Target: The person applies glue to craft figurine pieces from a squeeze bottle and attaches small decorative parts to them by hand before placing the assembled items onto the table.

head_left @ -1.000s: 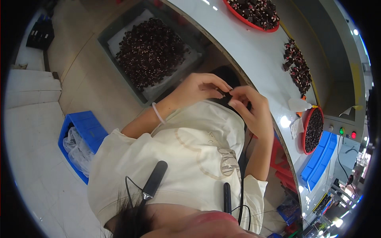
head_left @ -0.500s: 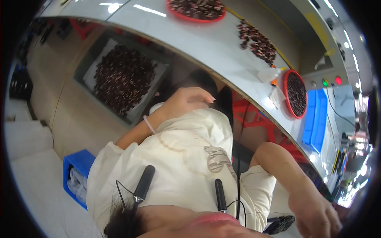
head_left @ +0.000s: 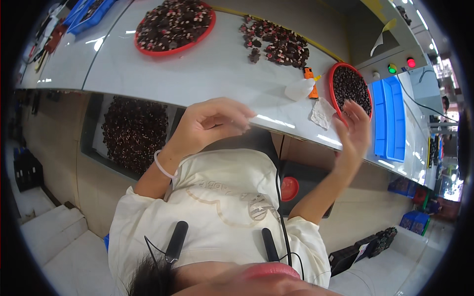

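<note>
My left hand [head_left: 212, 121] is raised above the near edge of the white table [head_left: 207, 79], its fingers loosely bent and apart, with nothing seen in it. My right hand [head_left: 354, 130], slightly blurred, is held up with spread fingers in front of the red round tray [head_left: 332, 91] of small dark pieces; it looks empty, and I cannot tell whether it touches the rim. Beside it lie a crumpled whitish paper or cloth [head_left: 323, 114], a translucent white squeeze bottle [head_left: 299, 91] with a yellow tip and an orange tool [head_left: 309, 75]. A loose pile of dark and pink pieces [head_left: 281, 44] spreads behind them.
A larger red round tray [head_left: 211, 30] of mixed dark pieces stands at the far left. Right of the small tray is a blue compartment tray [head_left: 390, 123]. A box with lit green and red buttons [head_left: 392, 68] stands behind. Below the table is a dark bin [head_left: 90, 133] of pieces.
My right hand has come up from low at the right to the small red tray. My left hand has risen from my lap to the table edge. The view has shifted towards the table.
</note>
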`<action>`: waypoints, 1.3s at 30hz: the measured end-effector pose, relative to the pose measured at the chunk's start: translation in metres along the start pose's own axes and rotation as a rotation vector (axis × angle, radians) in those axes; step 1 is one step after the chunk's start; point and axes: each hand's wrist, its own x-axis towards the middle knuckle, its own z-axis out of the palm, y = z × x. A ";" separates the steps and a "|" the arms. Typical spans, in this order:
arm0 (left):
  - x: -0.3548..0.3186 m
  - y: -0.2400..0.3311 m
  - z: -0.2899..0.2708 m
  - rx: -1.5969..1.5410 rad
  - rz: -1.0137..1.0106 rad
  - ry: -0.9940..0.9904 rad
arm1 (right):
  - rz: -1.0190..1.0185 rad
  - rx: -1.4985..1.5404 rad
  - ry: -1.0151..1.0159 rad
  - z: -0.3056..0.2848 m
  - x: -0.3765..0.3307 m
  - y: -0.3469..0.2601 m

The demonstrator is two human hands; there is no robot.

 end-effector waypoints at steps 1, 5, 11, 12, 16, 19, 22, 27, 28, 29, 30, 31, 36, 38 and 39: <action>0.012 -0.004 0.000 -0.010 -0.023 -0.006 | -0.073 -0.275 -0.018 0.014 0.008 0.011; 0.055 -0.021 0.007 0.017 0.095 -0.029 | -0.074 -0.316 -0.127 0.055 0.023 0.022; 0.081 -0.043 0.016 -0.123 -0.095 0.014 | -0.001 -0.206 -0.224 0.068 0.031 0.043; 0.080 -0.045 0.014 -0.128 -0.110 0.018 | 0.014 -0.207 -0.228 0.066 0.031 0.043; 0.076 -0.046 0.009 -0.166 -0.235 0.030 | 0.398 0.416 -0.117 0.049 0.026 0.031; 0.078 -0.046 0.004 -0.249 -0.267 0.035 | 0.445 0.354 -0.151 0.039 0.031 0.020; 0.080 -0.049 0.006 -0.293 -0.222 0.039 | 0.201 0.138 -0.122 0.029 0.037 0.022; 0.080 -0.053 0.000 -0.341 -0.208 0.093 | 0.074 0.154 -0.229 0.030 0.050 0.022; 0.080 -0.053 0.000 -0.327 -0.193 0.088 | 0.082 0.136 -0.221 0.030 0.051 0.021; 0.080 -0.053 -0.001 -0.313 -0.177 0.083 | 0.089 0.118 -0.213 0.030 0.053 0.019; 0.080 -0.053 -0.002 -0.315 -0.188 0.086 | 0.048 0.025 -0.238 0.030 0.056 0.017; 0.081 -0.053 -0.001 -0.317 -0.179 0.085 | 0.057 0.024 -0.239 0.032 0.057 0.016; 0.079 -0.053 0.001 -0.292 -0.161 0.097 | 0.039 -0.019 -0.315 0.036 0.057 0.014; 0.077 -0.054 0.001 -0.289 -0.184 0.082 | 0.017 -0.044 -0.311 0.038 0.052 0.008; 0.077 -0.055 0.000 -0.291 -0.183 0.084 | -0.005 -0.067 -0.305 0.039 0.051 0.007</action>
